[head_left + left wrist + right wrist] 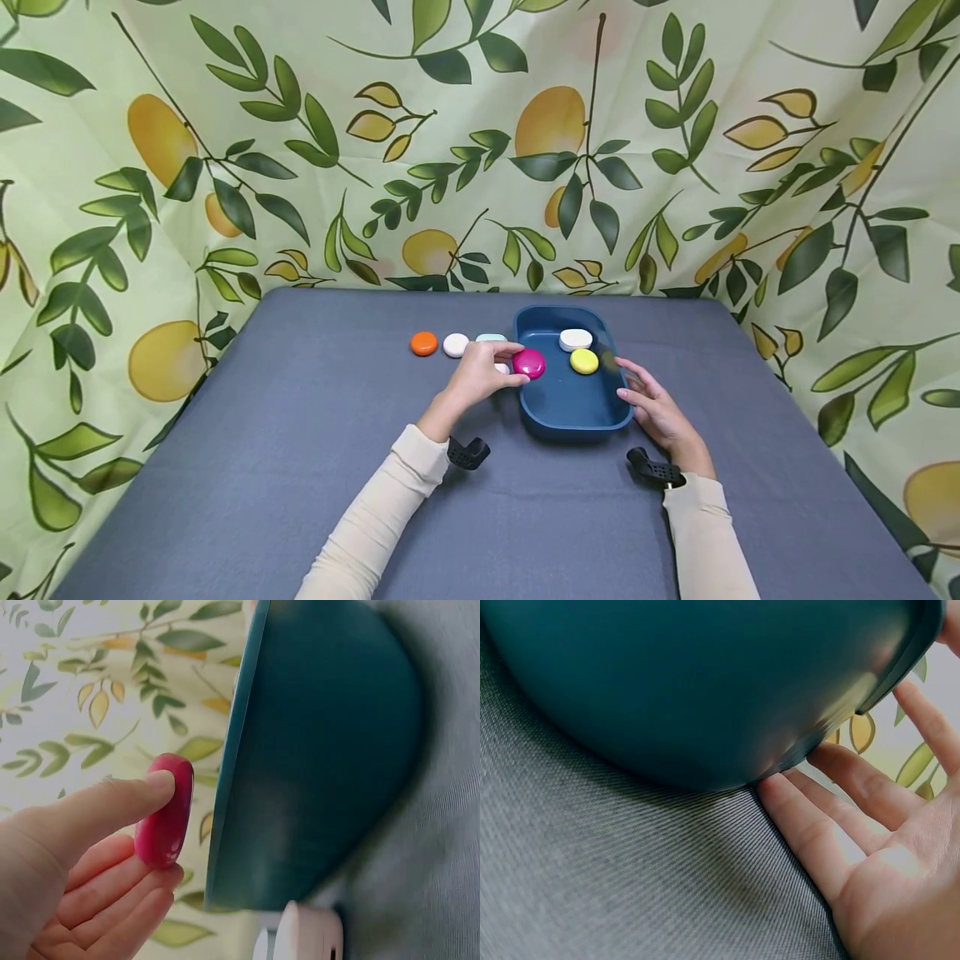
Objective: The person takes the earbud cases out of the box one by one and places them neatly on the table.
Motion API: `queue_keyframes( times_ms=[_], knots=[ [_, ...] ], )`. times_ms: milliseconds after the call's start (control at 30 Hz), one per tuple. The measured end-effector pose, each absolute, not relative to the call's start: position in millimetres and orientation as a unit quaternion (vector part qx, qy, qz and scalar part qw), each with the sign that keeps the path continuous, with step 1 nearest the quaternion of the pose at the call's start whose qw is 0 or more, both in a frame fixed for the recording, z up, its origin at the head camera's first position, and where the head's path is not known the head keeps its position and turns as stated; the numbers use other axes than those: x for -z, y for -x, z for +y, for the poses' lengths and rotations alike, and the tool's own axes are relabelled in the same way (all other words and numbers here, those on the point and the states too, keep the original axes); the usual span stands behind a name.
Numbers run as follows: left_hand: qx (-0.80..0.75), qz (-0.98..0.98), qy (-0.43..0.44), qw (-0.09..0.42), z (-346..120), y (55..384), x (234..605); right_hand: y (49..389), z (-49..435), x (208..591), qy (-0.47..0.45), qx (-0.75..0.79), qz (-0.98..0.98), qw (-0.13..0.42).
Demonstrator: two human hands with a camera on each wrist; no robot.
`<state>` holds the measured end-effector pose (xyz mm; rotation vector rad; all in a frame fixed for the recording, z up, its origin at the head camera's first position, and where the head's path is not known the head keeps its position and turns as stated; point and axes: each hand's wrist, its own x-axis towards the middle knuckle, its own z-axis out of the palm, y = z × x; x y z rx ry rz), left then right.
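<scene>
A person's left hand (480, 371) pinches a pink disc (529, 364), thumb on one side and fingertips on the other. In the left-wrist view the thumb presses the disc's broad face while the other fingers lie behind and below it. From the head camera, the disc appears at the left rim of a blue tray (568, 402), overlapping the rim and part of the inside; it is held in the hand, and the left-wrist view shows a gap between it and the tray's wall.

The right hand (660, 414) is at the tray's opposite side. Its fingers are spread apart and loosely extended, with fingertips against the outer wall, as the right-wrist view shows close up.

Inside the tray, toward the far end, lie a white oval (575, 339) and, just in front of it, a yellow disc (584, 361).

Left of the tray, on the table, are an orange disc (423, 343), then a white disc (456, 345) near it, then a pale blue piece (491, 337) partly hidden by the left hand. Another pale piece (502, 368) shows between thumb and fingers.

Both arms wear cream sleeves (367, 508) and black wrist mounts (469, 454). The grey-blue table (262, 467) meets a curtain (457, 192) printed with green leaves and orange fruit.
</scene>
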<state>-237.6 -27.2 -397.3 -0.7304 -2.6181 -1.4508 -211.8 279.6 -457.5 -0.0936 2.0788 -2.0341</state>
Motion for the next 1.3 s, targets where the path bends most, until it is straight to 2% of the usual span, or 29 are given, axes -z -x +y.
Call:
queue_keyframes(
  times_ms=[600,933,1300],
  knots=[
    [0.459,-0.869,0.179,0.05,-89.4,250.9,407.3,210.7,285.4,458.8,0.027,0.697,0.707,0.116],
    [0.444,-0.884,0.149,0.014,-117.6,262.4,429.0,211.6,282.4,457.2,0.025,0.691,0.712,0.121],
    [0.408,-0.903,0.136,0.007,-121.0,266.7,439.5,211.8,281.2,457.2,0.024,0.697,0.707,0.114]
  ],
)
